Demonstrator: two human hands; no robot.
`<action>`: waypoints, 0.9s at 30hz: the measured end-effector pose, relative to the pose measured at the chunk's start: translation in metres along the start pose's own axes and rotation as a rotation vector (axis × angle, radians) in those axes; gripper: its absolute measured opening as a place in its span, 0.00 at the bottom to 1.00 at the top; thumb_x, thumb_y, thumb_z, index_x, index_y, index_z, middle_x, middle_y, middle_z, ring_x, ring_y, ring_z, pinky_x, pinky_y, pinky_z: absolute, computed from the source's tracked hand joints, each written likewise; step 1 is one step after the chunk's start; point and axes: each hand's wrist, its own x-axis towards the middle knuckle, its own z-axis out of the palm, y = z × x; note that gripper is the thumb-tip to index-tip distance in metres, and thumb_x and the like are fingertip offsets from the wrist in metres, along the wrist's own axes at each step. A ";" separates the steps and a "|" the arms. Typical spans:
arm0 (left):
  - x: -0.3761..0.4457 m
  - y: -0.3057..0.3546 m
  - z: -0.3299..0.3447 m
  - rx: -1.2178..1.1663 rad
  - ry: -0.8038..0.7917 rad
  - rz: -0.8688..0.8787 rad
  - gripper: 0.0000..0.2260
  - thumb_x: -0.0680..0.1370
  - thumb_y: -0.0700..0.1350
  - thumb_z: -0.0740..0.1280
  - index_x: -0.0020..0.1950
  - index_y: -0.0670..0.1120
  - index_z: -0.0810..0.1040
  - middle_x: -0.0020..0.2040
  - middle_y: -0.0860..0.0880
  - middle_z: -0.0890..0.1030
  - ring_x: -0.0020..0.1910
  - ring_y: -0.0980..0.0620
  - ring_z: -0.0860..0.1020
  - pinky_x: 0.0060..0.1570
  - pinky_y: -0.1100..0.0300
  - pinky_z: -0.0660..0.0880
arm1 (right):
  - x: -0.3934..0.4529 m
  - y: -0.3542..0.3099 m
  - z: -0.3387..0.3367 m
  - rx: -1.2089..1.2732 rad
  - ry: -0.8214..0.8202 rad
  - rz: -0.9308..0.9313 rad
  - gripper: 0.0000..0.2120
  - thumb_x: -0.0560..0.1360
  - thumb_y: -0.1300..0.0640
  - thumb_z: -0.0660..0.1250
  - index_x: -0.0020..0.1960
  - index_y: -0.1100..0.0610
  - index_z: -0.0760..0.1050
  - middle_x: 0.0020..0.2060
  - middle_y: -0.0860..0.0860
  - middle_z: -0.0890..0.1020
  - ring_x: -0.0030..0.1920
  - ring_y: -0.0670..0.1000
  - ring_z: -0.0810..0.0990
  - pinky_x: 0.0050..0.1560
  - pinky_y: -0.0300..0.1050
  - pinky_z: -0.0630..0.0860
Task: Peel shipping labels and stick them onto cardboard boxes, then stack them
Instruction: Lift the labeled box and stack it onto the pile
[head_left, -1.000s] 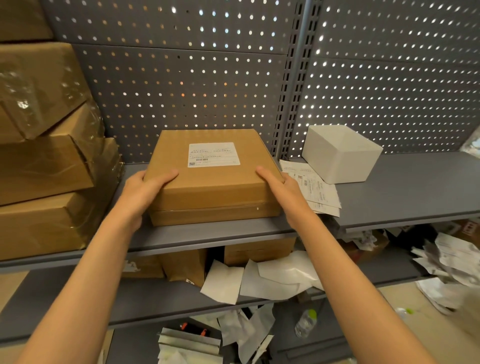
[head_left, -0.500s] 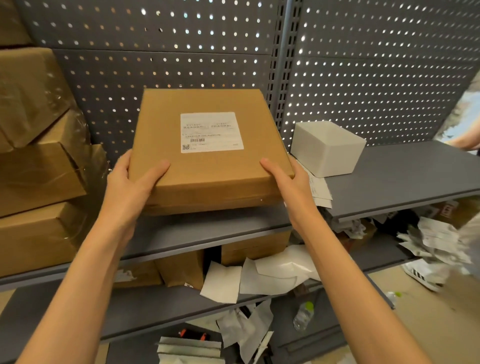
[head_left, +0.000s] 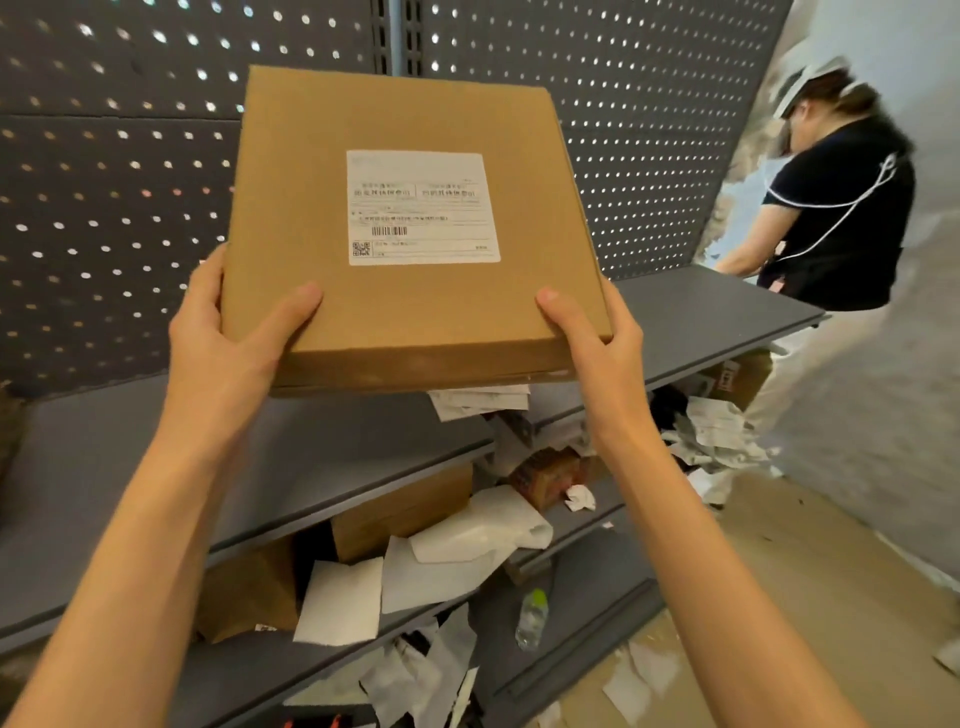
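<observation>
Both forearms enter from the bottom edge, elbows cut off. Left hand (head_left: 223, 343) grips the near-left corner of the flat square brown cardboard box (head_left: 410, 228), thumb on top, fingers hidden under it. Right hand (head_left: 597, 338) grips the near-right corner the same way, thumb on top, fingers out of sight underneath. Box is held in the air between the two hands, tilted with its top face toward the camera, above the grey metal shelf (head_left: 322, 447) and not touching it. White rectangular shipping label (head_left: 422, 208) is stuck flat on the box top, just beyond the thumbs; barcode and QR code visible, text too blurred to read. Box hides part of the shelf and most of some printed white paper sheets (head_left: 478, 400) poking out under its near edge. Lower shelf: brown cartons, loose white backing papers (head_left: 337, 603), clear plastic bottle with green cap (head_left: 532, 618). Behind: grey perforated back panel (head_left: 114, 197). Far right: another person in a dark top (head_left: 841, 218), motion-blurred, hands hard to make out.
</observation>
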 end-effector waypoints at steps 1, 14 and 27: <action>0.000 0.002 0.012 -0.007 -0.014 0.008 0.31 0.68 0.55 0.72 0.70 0.54 0.67 0.63 0.55 0.74 0.60 0.59 0.74 0.54 0.64 0.71 | 0.003 0.000 -0.011 -0.001 0.024 0.000 0.21 0.75 0.55 0.67 0.67 0.54 0.70 0.54 0.43 0.79 0.48 0.33 0.77 0.44 0.26 0.72; -0.012 0.021 0.219 -0.089 -0.129 0.052 0.27 0.74 0.50 0.70 0.70 0.52 0.66 0.62 0.56 0.74 0.57 0.61 0.74 0.49 0.68 0.72 | 0.070 0.014 -0.191 -0.020 0.197 -0.008 0.22 0.74 0.53 0.68 0.67 0.53 0.69 0.52 0.41 0.78 0.51 0.38 0.78 0.54 0.34 0.76; -0.026 0.014 0.400 -0.078 -0.151 -0.007 0.27 0.73 0.51 0.70 0.70 0.52 0.67 0.62 0.54 0.75 0.59 0.57 0.74 0.51 0.62 0.72 | 0.162 0.058 -0.346 -0.111 0.190 0.010 0.29 0.68 0.44 0.67 0.66 0.53 0.70 0.57 0.47 0.78 0.55 0.44 0.77 0.49 0.35 0.75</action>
